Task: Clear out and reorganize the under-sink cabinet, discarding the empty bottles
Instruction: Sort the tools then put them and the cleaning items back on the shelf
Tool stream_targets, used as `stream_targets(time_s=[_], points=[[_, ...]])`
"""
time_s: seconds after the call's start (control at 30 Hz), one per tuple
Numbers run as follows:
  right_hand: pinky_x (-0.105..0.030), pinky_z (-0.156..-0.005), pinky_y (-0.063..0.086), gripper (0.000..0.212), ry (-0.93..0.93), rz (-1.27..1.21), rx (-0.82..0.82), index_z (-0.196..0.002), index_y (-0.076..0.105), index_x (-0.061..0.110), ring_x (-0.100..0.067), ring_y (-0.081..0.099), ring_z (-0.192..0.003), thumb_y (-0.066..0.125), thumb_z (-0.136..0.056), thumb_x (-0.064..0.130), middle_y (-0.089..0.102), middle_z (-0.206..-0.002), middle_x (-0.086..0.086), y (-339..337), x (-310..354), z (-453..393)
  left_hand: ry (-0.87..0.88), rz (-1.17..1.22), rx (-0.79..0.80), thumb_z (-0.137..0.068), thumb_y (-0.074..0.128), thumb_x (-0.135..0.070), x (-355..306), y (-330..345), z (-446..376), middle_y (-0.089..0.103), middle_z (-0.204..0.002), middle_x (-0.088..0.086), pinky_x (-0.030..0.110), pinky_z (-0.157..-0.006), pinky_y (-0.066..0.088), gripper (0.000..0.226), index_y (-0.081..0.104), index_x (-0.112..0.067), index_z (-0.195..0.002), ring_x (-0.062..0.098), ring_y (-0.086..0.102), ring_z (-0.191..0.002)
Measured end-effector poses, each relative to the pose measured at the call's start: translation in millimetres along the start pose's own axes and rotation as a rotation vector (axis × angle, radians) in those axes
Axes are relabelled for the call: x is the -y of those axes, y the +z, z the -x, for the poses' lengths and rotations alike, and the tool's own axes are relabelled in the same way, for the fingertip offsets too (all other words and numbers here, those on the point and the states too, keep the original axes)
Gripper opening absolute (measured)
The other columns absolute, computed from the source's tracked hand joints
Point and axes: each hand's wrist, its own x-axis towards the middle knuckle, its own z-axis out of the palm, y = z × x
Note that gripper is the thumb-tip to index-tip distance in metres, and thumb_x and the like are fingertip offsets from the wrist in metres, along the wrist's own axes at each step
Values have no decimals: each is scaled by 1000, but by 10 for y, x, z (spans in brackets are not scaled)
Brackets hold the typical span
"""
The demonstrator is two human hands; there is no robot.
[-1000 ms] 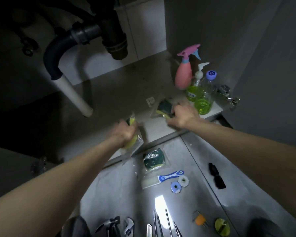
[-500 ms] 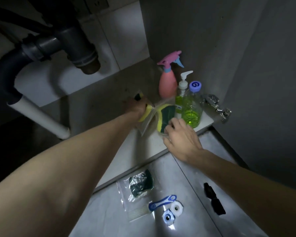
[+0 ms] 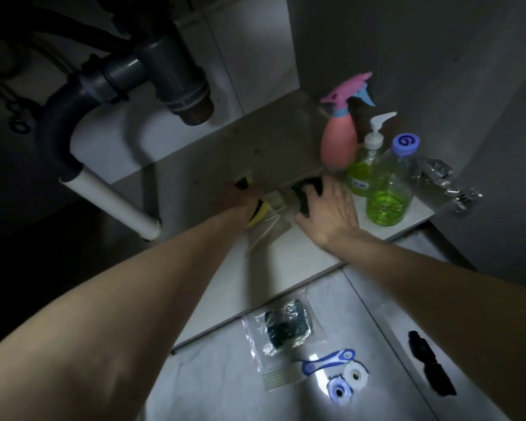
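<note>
Both arms reach onto the cabinet floor (image 3: 286, 153). My left hand (image 3: 240, 197) grips a bagged yellow-and-dark sponge (image 3: 260, 212). My right hand (image 3: 328, 208) lies with spread fingers on a second bagged sponge (image 3: 301, 189), pressing it down beside the first. Right of that hand stand a pink spray bottle (image 3: 339, 144), a pump bottle (image 3: 362, 168) with green liquid and a clear bottle (image 3: 389, 189) with a blue cap and green liquid.
A dark drain trap (image 3: 164, 83) and white pipe (image 3: 113, 202) hang at the left. On the tiled floor (image 3: 225, 384) outside lie a bagged scourer (image 3: 286, 326), a blue-white handled tool (image 3: 325, 361), two round caps (image 3: 346, 381) and a black object (image 3: 431, 366). A metal hinge (image 3: 456, 186) sits at the right.
Both hands have lowered the two bagged sponges flatter onto the cabinet floor, and my right hand has moved from the bag's lower edge to lie on top of its sponge.
</note>
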Motion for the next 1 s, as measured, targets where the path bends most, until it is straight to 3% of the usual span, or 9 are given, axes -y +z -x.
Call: stream_targets(time_s=[0.1,0.2,0.27,0.43,0.57,0.7,0.83,1.0], points=[[-46,-102,41,60,84,-26,116,-139,43,20,-38,37,-133,61,-87,42,35,-142,-18,65,6,-48,-35,-51,-7,-87,64,-41,100,-85,-68,45,-145,17,37,-103,37,65,48,-9,-141,35,46,-130],[-43,-91,44,55,94,-6,49,-131,46,16,-35,45,-121,66,-82,32,42,-133,-16,86,-67,82,-61,0,46,-89,61,-45,67,-81,-143,53,-138,17,40,-106,41,60,52,-10,-136,36,53,-123],[-45,-95,44,54,89,46,-2,-128,47,15,-34,44,-124,67,-80,28,42,-137,-16,90,-160,245,-38,-12,90,-89,58,-49,-8,-11,-122,53,-138,17,42,-105,43,62,52,-10,-138,36,54,-122],[-46,-116,29,65,15,149,-41,-144,40,9,-35,22,-148,61,-82,8,25,-159,-20,122,-288,623,76,54,106,-92,62,-42,-315,341,104,55,-135,16,27,-88,41,56,53,-6,-134,33,55,-121],[-46,-121,21,63,-1,188,-43,-151,36,4,-34,20,-149,50,-91,19,22,-162,-20,118,-371,797,64,140,112,-89,60,-55,-565,591,194,55,-136,16,41,-106,42,65,54,-8,-133,36,53,-123],[-46,-122,17,67,9,175,-7,-155,26,5,-33,13,-152,42,-95,31,12,-165,-19,97,-440,863,100,138,230,-96,45,-55,-706,761,246,43,-151,14,45,-114,33,68,38,-14,-150,34,42,-137],[-45,-121,19,63,-26,154,-49,-152,34,6,-33,19,-149,46,-94,29,18,-163,-19,51,-503,888,296,113,205,-90,61,-32,-595,758,373,51,-142,10,34,-106,42,57,45,-17,-143,27,50,-128],[-42,-121,21,54,-71,116,-26,-148,40,11,-30,25,-146,47,-96,24,25,-161,-15,55,-518,901,335,-34,250,-86,70,-34,-342,782,440,72,-111,8,27,-85,51,33,71,-15,-113,24,66,-104]])
